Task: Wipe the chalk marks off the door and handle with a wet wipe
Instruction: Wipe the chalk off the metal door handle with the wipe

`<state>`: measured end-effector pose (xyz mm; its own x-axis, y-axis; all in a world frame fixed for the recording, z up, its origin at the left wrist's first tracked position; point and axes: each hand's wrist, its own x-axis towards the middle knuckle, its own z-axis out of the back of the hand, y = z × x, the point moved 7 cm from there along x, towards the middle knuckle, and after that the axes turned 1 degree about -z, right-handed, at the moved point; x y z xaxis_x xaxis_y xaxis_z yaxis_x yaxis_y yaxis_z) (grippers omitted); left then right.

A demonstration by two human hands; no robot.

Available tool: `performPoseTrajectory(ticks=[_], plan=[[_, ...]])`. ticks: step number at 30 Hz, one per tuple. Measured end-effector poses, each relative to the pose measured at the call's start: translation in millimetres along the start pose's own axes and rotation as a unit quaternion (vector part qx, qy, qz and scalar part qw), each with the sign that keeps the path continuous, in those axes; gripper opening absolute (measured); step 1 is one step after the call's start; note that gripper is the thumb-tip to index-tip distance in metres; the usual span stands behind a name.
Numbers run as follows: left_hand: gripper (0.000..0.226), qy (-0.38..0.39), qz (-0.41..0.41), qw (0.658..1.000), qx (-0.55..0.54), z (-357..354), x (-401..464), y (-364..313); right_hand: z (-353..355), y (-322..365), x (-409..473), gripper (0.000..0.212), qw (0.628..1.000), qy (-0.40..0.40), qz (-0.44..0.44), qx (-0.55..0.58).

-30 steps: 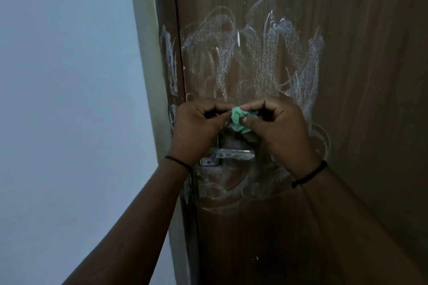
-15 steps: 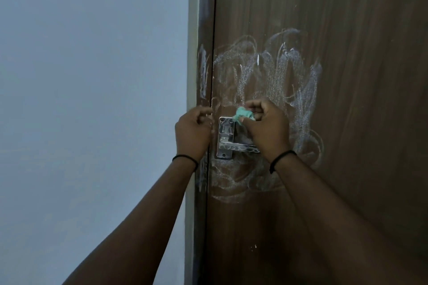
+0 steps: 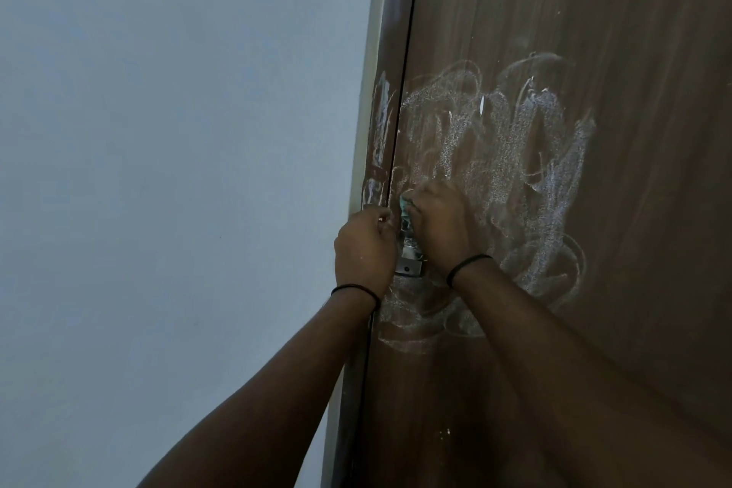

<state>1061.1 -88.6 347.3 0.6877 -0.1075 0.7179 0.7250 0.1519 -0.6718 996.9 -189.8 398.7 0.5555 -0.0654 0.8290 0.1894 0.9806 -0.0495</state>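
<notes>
Door [image 3: 594, 32]: brown wood-grain, rigid, fixed; takes firm pressure. Chalk marks [image 3: 515, 154] cover it thickly above and around the hands, also on the frame strip [image 3: 380, 119] at left. Handle [image 3: 408, 267]: shiny metal plate, hard and likely slick, mostly hidden between the hands. Right hand [image 3: 439, 226] pinches the wipe [image 3: 525, 206] against the plate's top, fingers curled tight. Left hand [image 3: 362, 250] is curled at the door edge; what it holds I cannot tell. Wipe: small teal wad, soft, limp, damp; best bunched under the fingertips.

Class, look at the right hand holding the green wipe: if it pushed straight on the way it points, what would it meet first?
Probably the chalked door just above the metal handle plate; the right hand and wipe look nearly against it, though depth is unclear.
</notes>
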Motion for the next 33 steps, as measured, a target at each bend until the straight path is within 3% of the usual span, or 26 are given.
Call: performPoseTrajectory(ticks=[6,12,18,24,28,30,33], plan=[[0.019,0.034,-0.03,0.999,0.021,-9.0,0.0,1.3,9.0,-21.2,-8.5,0.016,0.997,-0.034,-0.059,0.028],[0.022,0.037,-0.014,0.999,0.015,-9.7,1.5,-3.1,-0.1,1.5,-3.2,0.021,0.999,0.023,0.04,0.012],[0.023,0.043,0.011,0.999,0.018,-10.4,1.6,2.9,10.4,-31.9,-17.9,0.015,0.994,-0.023,-0.092,0.059],[0.022,0.04,0.0,0.999,0.033,-14.2,1.8,-1.6,0.0,2.7,0.6,0.017,0.999,0.044,0.03,0.005],[0.021,0.039,0.015,0.999,0.021,-13.5,3.8,0.2,9.4,-22.9,-9.2,0.012,0.997,-0.009,-0.035,0.063],[0.022,0.036,0.016,0.999,0.018,-13.2,4.5,0.0,11.0,-31.4,-16.1,0.012,0.997,-0.016,-0.066,0.041],[0.024,0.031,0.016,0.999,0.022,-13.0,4.5,-1.2,8.7,-12.5,-11.4,0.013,1.0,-0.003,-0.007,-0.004]])
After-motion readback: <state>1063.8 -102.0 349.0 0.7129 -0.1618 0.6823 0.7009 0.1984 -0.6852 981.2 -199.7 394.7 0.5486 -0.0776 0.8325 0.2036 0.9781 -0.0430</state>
